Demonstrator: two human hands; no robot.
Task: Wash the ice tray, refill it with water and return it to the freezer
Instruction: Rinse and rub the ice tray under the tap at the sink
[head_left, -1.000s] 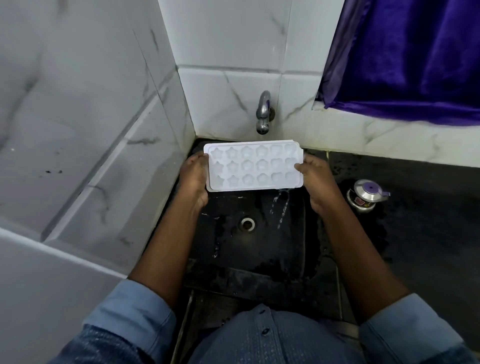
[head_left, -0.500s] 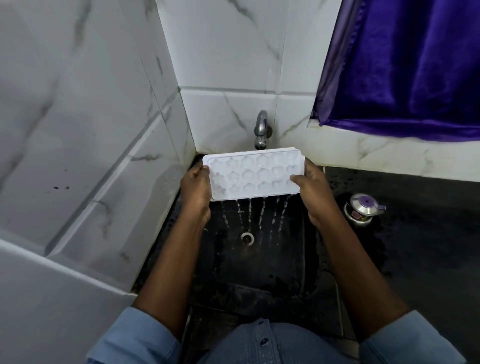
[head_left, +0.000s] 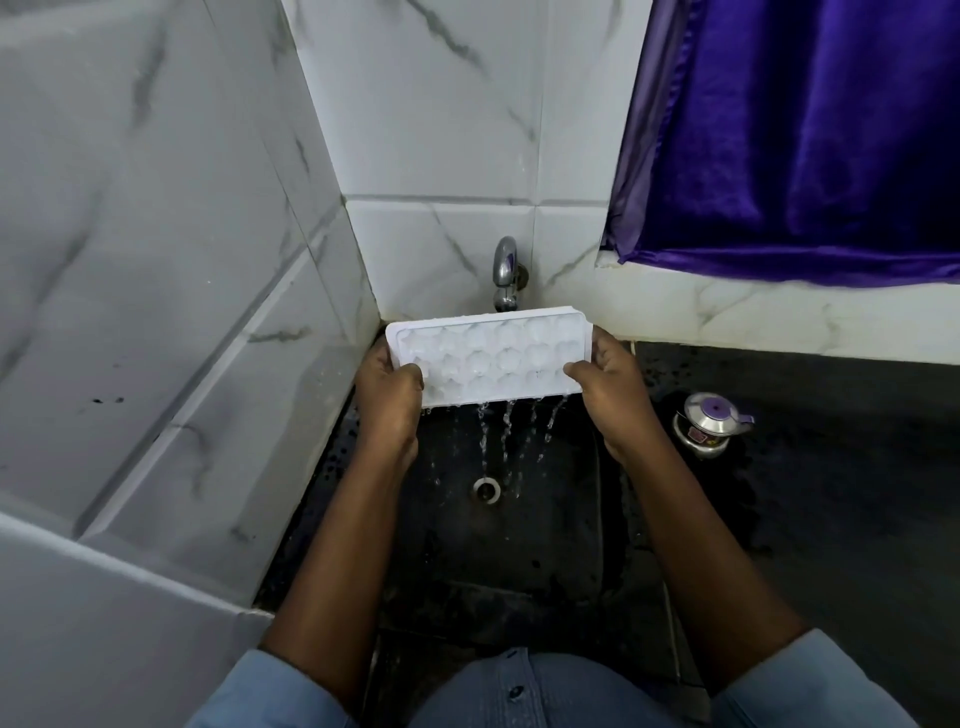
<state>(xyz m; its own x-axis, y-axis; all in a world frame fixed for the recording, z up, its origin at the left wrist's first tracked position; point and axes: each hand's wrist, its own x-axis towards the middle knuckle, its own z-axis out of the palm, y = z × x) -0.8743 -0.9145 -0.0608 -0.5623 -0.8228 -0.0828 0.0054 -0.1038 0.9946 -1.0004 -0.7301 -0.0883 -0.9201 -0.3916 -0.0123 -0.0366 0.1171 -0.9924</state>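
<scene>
Now both hands, left hand (head_left: 387, 387) and right hand (head_left: 608, 389), grip the ice tray (head_left: 488, 358) between them.

Head camera, looking steeply down, close over sink (head_left: 519, 545)

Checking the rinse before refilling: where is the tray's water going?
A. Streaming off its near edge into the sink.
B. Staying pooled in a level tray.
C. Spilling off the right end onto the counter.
A: the ice tray, held at its ends by the left hand and right hand, sheds thin water streams from its near edge, above the drain.
</scene>
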